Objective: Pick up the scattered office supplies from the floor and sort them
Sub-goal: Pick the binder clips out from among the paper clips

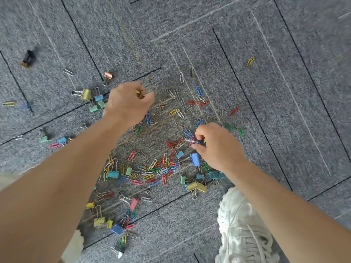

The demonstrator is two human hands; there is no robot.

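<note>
Coloured paper clips and binder clips lie scattered over the grey carpet. My left hand hovers above the upper middle of the pile, its fingers closed on a small gold binder clip. My right hand is lower and to the right, pinching a binder clip by its silver wire handle among red and blue paper clips. A large blue binder clip lies just under the right hand. Gold and teal binder clips cluster below it.
A white sneaker stands on the carpet at the lower right. Stray pieces lie apart: a dark binder clip at far left, a rose-gold one, a gold one, a yellow paper clip at upper right.
</note>
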